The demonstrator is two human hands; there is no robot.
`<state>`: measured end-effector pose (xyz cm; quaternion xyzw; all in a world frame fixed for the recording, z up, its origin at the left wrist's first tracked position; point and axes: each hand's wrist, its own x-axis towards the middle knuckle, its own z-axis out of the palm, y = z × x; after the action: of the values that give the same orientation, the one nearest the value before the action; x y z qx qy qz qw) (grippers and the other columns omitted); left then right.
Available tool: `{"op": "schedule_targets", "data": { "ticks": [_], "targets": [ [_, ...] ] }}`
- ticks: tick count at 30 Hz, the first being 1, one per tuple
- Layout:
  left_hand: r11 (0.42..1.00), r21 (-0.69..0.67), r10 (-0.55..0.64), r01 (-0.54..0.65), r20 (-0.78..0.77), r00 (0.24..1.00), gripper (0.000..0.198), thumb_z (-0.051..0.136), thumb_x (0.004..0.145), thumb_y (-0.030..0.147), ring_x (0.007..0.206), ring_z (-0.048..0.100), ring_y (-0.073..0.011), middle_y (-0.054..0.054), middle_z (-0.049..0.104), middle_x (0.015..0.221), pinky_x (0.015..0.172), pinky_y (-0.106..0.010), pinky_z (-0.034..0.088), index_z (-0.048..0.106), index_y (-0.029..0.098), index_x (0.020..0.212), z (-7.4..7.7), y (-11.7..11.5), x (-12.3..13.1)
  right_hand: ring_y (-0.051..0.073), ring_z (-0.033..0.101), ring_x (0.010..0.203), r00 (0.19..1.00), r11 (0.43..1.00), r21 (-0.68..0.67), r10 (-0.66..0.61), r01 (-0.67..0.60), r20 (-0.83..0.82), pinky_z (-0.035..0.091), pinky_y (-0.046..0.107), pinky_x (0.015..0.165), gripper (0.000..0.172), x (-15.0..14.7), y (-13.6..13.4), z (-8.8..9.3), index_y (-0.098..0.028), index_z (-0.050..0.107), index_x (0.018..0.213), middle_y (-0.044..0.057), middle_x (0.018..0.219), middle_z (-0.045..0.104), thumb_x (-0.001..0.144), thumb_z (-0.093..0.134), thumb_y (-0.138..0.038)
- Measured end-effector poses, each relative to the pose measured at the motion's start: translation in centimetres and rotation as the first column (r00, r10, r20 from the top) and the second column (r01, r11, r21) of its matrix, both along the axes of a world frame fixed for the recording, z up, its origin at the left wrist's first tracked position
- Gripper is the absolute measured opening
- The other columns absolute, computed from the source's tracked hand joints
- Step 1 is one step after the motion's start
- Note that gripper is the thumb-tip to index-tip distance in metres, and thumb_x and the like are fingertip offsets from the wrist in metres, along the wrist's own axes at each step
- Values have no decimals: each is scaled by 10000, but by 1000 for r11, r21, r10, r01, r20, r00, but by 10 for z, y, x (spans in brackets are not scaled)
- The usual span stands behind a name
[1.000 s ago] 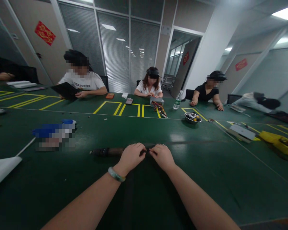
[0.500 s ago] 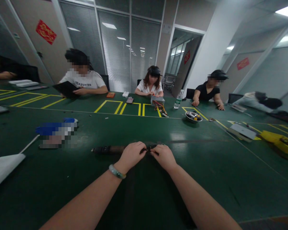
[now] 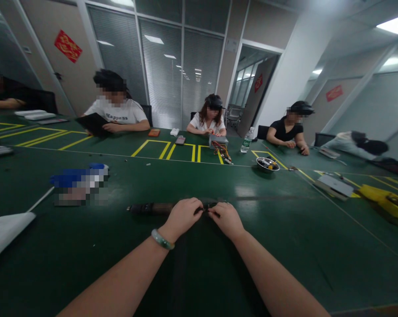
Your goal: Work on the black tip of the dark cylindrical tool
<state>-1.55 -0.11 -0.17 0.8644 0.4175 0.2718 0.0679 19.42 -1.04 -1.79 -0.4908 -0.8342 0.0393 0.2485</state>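
A dark, long electric screwdriver (image 3: 157,208) lies crosswise on the green table, its narrow tip to the left. My left hand (image 3: 185,213) is closed over its right part, thumb and fingertips pinched together. Facing it, my right hand (image 3: 225,216) pinches at the same end of the tool, the fingertips of both hands almost meeting. Between them a small dark part shows, too tiny to make out. Both hands cover much of the tool's right end. A jade-like bangle (image 3: 162,240) circles my left wrist.
A blurred-out blue and white item (image 3: 79,178) and a white object with a cord (image 3: 7,235) lie left. Across the table sit several people, a metal bowl (image 3: 267,164), a water bottle (image 3: 247,141) and a grey box with wires (image 3: 218,141). Yellow material (image 3: 382,200) lies right.
My hands stay at the same end of the tool, with only slight finger movement. The view has tipped a little. At the right, a person across the table has raised one hand slightly.
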Motion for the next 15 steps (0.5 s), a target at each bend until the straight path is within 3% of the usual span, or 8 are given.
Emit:
{"op": "schedule_targets", "data": {
  "ticks": [10,15],
  "targets": [
    [999,-25,42,-43,-44,998,85,589,859,216,887,597,-188,-19,632,941,832,-327,447,611,209,941,-2,1,0,200,608,890,991,988,150,-1,-20,137,430,346,846,64,-4,14,-1,-230,698,931,34,919,684,894,657,-263],
    [999,-43,31,-33,-53,998,93,589,854,206,895,596,-185,-13,630,956,839,-331,443,604,213,945,-1,1,-1,192,611,1057,970,974,148,140,-171,198,442,354,975,85,3,29,-6,-227,682,963,39,1217,635,916,613,-244]
  ]
}}
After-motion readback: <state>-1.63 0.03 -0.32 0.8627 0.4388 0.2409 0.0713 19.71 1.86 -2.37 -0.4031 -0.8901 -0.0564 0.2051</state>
